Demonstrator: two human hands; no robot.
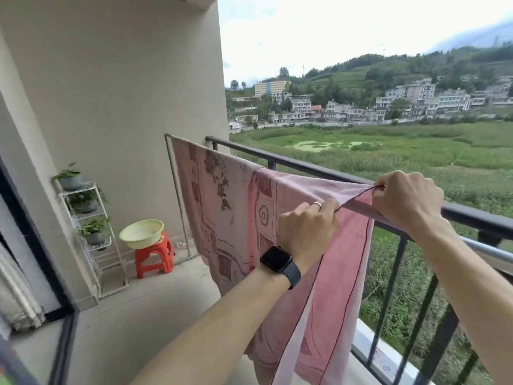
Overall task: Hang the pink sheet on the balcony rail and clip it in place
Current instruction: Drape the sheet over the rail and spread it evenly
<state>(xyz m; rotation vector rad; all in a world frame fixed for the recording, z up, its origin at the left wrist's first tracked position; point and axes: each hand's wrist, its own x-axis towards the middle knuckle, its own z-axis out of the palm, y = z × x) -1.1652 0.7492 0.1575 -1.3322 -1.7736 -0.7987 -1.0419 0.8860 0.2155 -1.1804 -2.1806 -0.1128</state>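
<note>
Sheet (pixel 230 207) hangs draped over the rail (pixel 305 166), most of it falling on the balcony side. My left hand (pixel 306 226) and right hand (pixel 406 200) each pinch its dark hem, stretching that edge taut between them above the rail. I judge the fabric thin, light and limp, likely to slide or lift in wind; grip the hem, not the open cloth. No clip is visible.

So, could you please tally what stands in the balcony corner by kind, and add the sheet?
Potted plants: 3
Wire rack: 1
Green basin: 1
Red stool: 1
Pink sheet: 1
Total: 7
</note>
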